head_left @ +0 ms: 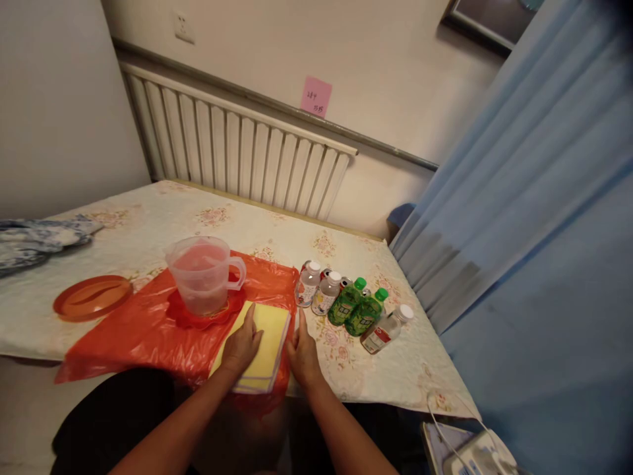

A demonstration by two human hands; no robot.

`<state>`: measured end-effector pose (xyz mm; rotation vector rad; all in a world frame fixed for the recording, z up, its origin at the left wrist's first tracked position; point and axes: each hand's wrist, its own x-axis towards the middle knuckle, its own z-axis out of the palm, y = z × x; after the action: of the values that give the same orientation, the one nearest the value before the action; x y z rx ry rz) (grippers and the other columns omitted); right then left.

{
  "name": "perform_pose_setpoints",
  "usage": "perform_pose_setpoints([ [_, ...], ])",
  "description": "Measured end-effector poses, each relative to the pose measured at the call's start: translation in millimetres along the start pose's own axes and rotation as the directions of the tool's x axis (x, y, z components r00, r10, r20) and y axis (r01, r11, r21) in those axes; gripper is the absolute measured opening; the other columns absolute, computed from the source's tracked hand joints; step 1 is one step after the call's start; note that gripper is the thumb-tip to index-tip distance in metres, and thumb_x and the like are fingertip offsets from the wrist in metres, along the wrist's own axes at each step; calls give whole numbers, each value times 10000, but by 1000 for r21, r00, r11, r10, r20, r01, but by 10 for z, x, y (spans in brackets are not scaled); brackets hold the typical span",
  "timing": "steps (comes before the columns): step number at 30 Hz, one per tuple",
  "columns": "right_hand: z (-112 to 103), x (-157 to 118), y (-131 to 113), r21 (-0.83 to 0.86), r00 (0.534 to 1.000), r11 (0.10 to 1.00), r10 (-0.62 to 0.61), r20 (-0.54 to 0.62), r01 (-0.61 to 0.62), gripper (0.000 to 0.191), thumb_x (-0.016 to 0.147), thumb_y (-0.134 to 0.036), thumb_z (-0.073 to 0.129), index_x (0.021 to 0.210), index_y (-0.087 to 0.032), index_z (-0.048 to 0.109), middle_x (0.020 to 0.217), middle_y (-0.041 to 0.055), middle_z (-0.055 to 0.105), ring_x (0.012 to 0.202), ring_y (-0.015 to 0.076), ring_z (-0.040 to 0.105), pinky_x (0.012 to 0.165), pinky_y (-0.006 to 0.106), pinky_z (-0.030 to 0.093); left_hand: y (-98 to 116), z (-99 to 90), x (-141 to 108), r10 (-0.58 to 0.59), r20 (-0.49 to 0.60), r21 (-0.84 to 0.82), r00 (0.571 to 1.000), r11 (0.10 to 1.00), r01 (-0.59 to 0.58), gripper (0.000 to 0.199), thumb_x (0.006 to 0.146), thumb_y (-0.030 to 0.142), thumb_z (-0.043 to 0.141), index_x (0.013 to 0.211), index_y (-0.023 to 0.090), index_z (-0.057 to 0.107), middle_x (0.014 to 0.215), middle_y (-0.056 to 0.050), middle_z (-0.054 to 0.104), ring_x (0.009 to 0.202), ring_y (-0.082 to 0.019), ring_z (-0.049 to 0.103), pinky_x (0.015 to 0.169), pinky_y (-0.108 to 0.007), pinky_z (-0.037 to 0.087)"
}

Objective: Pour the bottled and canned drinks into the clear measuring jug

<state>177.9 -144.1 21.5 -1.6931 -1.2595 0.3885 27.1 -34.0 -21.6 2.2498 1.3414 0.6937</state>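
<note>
My left hand (242, 344) lies over a folded yellow cloth (271, 340) with purple edging, its index finger stretched out and nothing held. At the cloth's right edge is my right hand (304, 356), index finger pointing away from me, also without anything in it. Whether either hand presses on the cloth I cannot tell. Left of the cloth, a clear plastic measuring jug (198, 280) stands on a crumpled red plastic piece (178, 310). Beneath these spreads a red plastic bag (128, 346). Beyond my right hand stand clear bottles (307, 290) with white caps and green bottles (346, 303).
An orange lid (93, 298) lies on the flowered bed cover (237, 221) at left, near a blue-and-white cloth (39, 241). Several cans (345, 282) are partly hidden behind the bottles. A blue curtain (494, 198) hangs at right; a radiator (237, 148) lines the wall.
</note>
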Motion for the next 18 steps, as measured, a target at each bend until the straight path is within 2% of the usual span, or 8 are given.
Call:
perform_pose_setpoints([
  [4,151,98,31,-32,996,999,16,85,-13,822,773,-188,539,1538,-200,238,701,-17,671,609,196,611,583,254,462,34,-20,11,-35,45,111,998,993,30,697,917,231,397,1530,95,96,830,-75,709,739,-229,701,593,-281,387],
  [6,196,131,77,-63,994,998,31,107,-25,846,796,-197,535,1556,-179,165,786,21,718,663,208,651,600,259,475,64,-41,14,-61,72,161,996,986,48,707,920,231,388,1535,95,68,850,-92,726,750,-238,711,592,-287,382],
  [9,245,157,150,-127,989,991,60,138,-43,868,833,-186,511,1568,-147,51,938,85,746,765,214,685,648,262,489,113,-73,14,-99,111,223,989,972,73,720,924,232,387,1539,96,38,857,-107,739,778,-247,719,606,-291,388],
  [11,265,162,190,-164,987,985,78,138,-55,855,847,-174,500,1569,-152,42,1000,107,743,818,218,695,676,264,493,135,-85,13,-112,123,247,986,966,79,722,926,230,385,1539,94,28,862,-115,742,793,-255,720,620,-296,394],
  [13,276,163,216,-184,989,981,85,125,-61,845,847,-160,497,1569,-163,58,1000,106,741,825,220,696,681,264,492,145,-87,11,-117,132,253,984,964,80,733,926,229,390,1540,95,13,877,-119,744,808,-257,719,633,-298,400],
  [18,278,167,238,-190,989,979,94,113,-71,880,810,-123,504,1568,-157,58,886,74,734,692,201,669,624,253,477,144,-86,2,-115,148,259,982,963,73,743,929,233,393,1541,94,-5,893,-123,742,815,-255,713,657,-301,416],
])
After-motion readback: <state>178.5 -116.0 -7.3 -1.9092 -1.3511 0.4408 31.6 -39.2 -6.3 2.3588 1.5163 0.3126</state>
